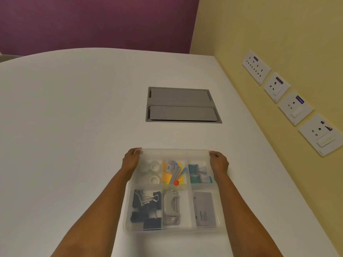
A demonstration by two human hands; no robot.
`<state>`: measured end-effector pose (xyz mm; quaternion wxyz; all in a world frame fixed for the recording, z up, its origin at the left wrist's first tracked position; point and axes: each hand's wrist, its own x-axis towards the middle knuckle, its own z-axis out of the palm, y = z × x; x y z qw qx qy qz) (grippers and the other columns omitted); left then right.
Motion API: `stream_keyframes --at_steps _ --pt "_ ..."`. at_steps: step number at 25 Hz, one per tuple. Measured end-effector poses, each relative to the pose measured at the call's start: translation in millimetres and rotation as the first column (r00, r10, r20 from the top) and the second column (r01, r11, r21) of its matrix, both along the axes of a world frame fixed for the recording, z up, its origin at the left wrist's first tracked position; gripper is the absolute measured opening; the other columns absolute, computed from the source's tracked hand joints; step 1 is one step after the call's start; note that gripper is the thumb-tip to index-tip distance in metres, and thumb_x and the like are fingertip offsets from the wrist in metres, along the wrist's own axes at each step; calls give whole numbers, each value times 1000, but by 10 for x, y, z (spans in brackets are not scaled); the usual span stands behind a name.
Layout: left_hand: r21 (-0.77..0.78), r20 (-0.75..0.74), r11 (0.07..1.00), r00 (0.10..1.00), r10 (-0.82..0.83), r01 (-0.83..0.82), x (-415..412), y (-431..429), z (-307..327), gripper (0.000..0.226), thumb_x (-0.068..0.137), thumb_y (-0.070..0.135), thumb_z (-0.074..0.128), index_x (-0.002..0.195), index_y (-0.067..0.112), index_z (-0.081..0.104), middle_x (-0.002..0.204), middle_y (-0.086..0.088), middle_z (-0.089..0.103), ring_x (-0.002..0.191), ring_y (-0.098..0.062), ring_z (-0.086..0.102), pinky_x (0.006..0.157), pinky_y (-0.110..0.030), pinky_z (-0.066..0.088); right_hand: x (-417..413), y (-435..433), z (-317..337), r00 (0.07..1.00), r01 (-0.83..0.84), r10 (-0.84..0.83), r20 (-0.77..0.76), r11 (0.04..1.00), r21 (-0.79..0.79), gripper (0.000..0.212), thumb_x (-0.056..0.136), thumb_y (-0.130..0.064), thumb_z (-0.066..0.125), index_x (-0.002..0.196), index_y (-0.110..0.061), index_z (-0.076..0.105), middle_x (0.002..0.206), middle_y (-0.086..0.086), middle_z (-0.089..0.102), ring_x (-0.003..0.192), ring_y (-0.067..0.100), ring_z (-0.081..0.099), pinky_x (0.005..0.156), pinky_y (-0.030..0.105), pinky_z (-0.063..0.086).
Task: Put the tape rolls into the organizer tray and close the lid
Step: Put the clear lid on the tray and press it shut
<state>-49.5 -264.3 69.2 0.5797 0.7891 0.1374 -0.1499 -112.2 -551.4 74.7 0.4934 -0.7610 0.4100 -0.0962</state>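
A clear plastic organizer tray (128, 229) sits on the white table in front of me. Its translucent lid (174, 151) lies over the tray, and the contents show through it. Clear tape rolls (154, 166) rest in the far left compartment. My left hand (130, 160) grips the lid's far left corner. My right hand (220, 162) grips the far right corner. Both forearms run along the tray's sides.
Other compartments hold black binder clips (146, 208), a grey hole punch (171, 206), a grey box (205, 208), sticky notes (167, 175) and staples (197, 173). A grey cable hatch (182, 105) is set in the table beyond. Wall sockets (295, 106) line the yellow wall at right.
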Motion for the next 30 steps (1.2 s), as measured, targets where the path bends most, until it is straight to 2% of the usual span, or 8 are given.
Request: stream_keyframes --at_steps 8,11,14,19,22,26,28,30 --pt "-84 -32 996 999 27 -30 -1 4 -22 29 97 23 46 121 8 54 128 -15 55 107 -27 51 100 -43 41 80 -36 -80 997 40 -37 -73 998 45 42 97 -39 50 118 -5 63 123 15 65 109 33 59 97 42 48" --pt "-122 -63 992 998 30 -38 16 1 -31 21 99 29 43 101 15 58 117 -11 56 102 -26 51 100 -44 41 110 -64 -92 994 35 -29 -106 998 56 45 97 -41 49 118 -3 63 123 17 64 111 35 59 100 42 47" --pt "-146 -97 987 994 48 -62 37 8 -14 27 98 31 43 77 23 57 110 -9 56 104 -30 52 100 -46 41 131 -101 -92 988 28 -14 -154 996 88 48 96 -43 49 116 -2 61 122 18 64 112 35 59 104 44 46" --pt "-140 -140 983 985 100 -120 76 -13 -23 30 98 31 46 69 25 55 105 -7 55 101 -27 50 104 -47 39 135 -110 -101 987 31 -14 -161 994 102 47 96 -43 50 116 -3 62 122 18 63 111 36 59 104 44 46" --pt "-96 -130 986 984 120 -133 99 -27 -44 29 97 34 47 72 21 56 107 -7 56 105 -29 52 105 -46 39 136 -98 -91 987 28 -13 -159 995 94 46 96 -43 49 117 -4 62 123 17 64 111 35 59 102 44 46" --pt "-9 -84 993 990 116 -118 87 -41 -91 22 99 36 42 88 20 54 124 -14 58 117 -34 51 105 -46 39 108 -57 -101 993 15 -10 -117 999 45 45 98 -41 46 120 -5 62 125 16 63 113 35 58 101 44 46" --pt "9 -64 995 993 98 -97 81 -44 -93 25 99 37 41 95 17 56 127 -15 58 117 -34 52 105 -46 39 79 -30 -100 995 7 -4 -98 1000 23 44 98 -41 45 120 -6 61 125 16 63 112 35 58 99 44 46" --pt "34 -51 996 995 88 -86 64 -43 -77 36 99 38 41 112 9 57 130 -16 57 118 -34 52 104 -44 40 51 -10 -79 996 7 -6 -85 1000 19 43 98 -40 45 120 -6 61 125 16 63 112 35 58 98 44 47"
